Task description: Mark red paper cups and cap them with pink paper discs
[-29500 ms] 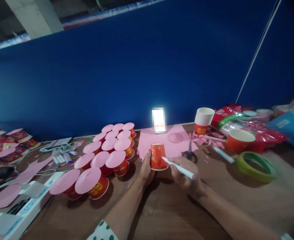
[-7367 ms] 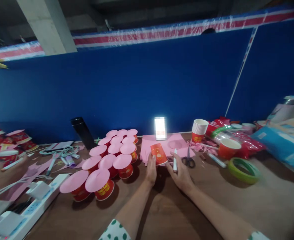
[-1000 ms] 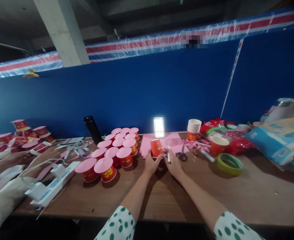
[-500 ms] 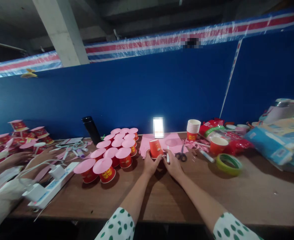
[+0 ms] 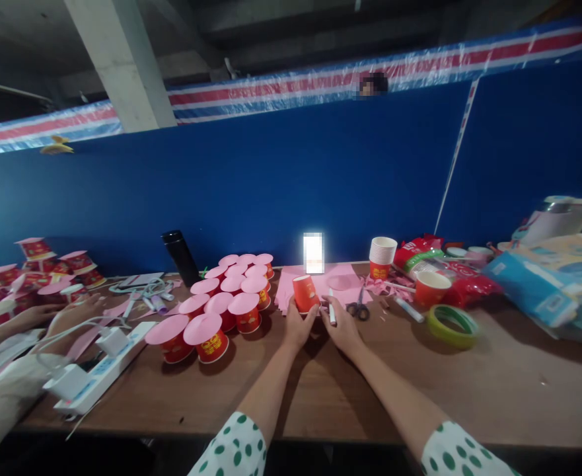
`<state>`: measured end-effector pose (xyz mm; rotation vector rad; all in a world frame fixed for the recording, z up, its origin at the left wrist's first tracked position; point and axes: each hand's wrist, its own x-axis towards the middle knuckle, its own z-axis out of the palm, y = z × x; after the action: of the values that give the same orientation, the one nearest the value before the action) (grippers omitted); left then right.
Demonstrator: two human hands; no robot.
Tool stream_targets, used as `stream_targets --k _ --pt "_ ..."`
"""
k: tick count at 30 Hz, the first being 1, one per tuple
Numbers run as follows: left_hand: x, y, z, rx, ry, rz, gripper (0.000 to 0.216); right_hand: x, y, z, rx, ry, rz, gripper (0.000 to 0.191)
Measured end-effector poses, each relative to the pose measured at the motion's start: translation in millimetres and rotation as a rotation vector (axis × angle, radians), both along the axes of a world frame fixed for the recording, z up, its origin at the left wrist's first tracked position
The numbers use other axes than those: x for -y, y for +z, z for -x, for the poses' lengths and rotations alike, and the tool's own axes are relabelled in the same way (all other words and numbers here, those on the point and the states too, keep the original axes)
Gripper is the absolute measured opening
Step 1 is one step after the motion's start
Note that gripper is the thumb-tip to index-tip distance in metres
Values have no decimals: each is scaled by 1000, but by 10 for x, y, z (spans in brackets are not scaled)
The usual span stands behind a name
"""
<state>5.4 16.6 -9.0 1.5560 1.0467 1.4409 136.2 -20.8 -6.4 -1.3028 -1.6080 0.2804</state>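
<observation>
My left hand (image 5: pixel 296 326) grips an upside-down red paper cup (image 5: pixel 305 293), tilted a little, over the pink paper sheets (image 5: pixel 320 284) on the wooden table (image 5: pixel 320 390). My right hand (image 5: pixel 341 326) sits just right of the cup, fingers closed round a white marker (image 5: pixel 331 311) that points away from me. Both hands are close together, near the table's far middle.
Several red cups with pink paper discs (image 5: pixel 224 301) stand to the left. Scissors (image 5: pixel 358 306), a cup stack (image 5: pixel 382 258), a single cup (image 5: pixel 431 288), a green tape roll (image 5: pixel 452 325) and bags (image 5: pixel 543 284) lie right. A power strip (image 5: pixel 92 370) and another person's hands (image 5: pixel 47 317) are left.
Over the last second the cup has turned slightly in my left hand; both hands stay in place. Compared with half a minute ago, the view has pulled back from the table.
</observation>
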Motion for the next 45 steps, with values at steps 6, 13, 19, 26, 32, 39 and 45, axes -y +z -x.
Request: stream_targets --k 6,13,19,26,32,39,45 --pt "13 18 0 -5 -60 14 52 0 -9 -10 3 9 4 35" --pt "80 100 25 -13 -102 -70 37 -15 -25 -34 1 -10 -10 36" --pt "96 131 7 -13 -94 -46 37 -24 -46 -40 -2 6 -18 36" --pt "80 107 12 -36 -76 -36 35 -24 -35 -37 -4 13 -18 36" --pt "77 95 15 -22 -97 -15 37 -29 -40 -36 -11 23 -24 36" --pt "98 113 2 24 -119 -15 45 -37 -50 -31 -8 22 -23 36" --pt "109 124 -2 30 -107 17 49 -30 -37 -23 7 8 -16 36"
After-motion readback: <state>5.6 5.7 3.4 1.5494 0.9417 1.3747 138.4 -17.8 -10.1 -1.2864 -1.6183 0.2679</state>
